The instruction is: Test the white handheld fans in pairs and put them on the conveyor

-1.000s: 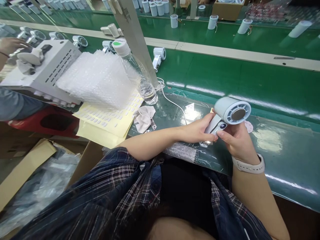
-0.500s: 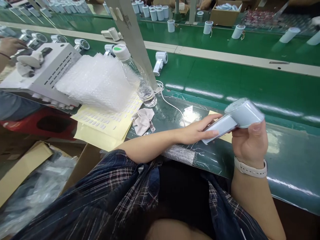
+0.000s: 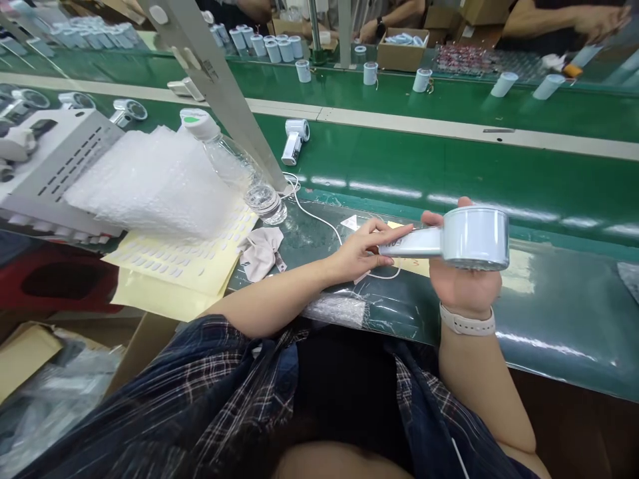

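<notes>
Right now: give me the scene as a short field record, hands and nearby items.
left hand: fingertips pinch the handle end of the handheld fan
right hand: cups the fan's round head from below, fan held level above the bench
wrist: white watch band on the right arm
bench: dark green mat
near left hand: white cable, crumpled cloth
further left: water bottle, bubble wrap stack, sticker sheets
belt behind: another fan

handheld fan (image 3: 449, 239): handle print unreadable | right hand (image 3: 462, 283): palm hidden | co-workers: cropped at top
</notes>
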Demonstrator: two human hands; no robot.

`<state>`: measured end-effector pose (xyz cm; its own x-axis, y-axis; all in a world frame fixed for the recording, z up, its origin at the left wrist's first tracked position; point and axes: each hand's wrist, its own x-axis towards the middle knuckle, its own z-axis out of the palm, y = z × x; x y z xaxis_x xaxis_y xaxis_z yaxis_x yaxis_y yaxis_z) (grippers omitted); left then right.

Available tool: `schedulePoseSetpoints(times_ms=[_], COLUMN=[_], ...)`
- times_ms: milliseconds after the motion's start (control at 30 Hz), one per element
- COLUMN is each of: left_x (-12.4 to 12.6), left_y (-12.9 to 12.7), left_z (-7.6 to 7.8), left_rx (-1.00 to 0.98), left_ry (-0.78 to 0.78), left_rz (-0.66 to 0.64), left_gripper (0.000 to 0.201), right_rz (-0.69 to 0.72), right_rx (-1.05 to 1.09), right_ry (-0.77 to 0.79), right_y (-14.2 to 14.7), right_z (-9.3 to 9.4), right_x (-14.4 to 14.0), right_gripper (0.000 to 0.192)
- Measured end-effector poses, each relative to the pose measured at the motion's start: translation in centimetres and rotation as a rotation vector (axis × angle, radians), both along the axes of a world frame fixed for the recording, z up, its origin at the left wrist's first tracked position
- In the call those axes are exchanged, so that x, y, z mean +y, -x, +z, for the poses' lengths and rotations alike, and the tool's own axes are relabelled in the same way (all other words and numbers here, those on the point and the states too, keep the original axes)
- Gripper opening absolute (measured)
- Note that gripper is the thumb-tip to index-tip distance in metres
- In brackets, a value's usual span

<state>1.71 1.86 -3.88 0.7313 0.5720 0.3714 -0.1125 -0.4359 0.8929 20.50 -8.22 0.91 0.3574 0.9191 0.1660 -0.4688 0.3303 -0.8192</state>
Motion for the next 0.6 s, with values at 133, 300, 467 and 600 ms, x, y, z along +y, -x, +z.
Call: schedulePoseSetpoints(times_ms=[133,300,467,600], left_x=[-0.8,-2.1,-2.5,-2.7], left_y=[0.1,-0.1,-0.2,0.0], left_z=[0.8,1.4,1.3,1.3], left_rx=[-0.101,-0.212,-0.279,-0.218], left_ry=[-0.248,-0.325,-0.225,-0.180], left_rz=[0.151,0.190,0.177,0.151], left_gripper=[0.061,0.059,0.062,0.064], right_rz=[0.028,0.049,0.049,0.058], right_rx=[0.037,0.084,0.113,0.032], right_ry=[0.017,0.081,0.092,0.123], right_y=[-0.6,-1.2,-1.5,-1.5], right_z=[-0.8,-1.7,-2.4,-2.4], right_x=[0.2,0.4,0.7,0.7], right_gripper=[0.061,0.063,0.048,0.060])
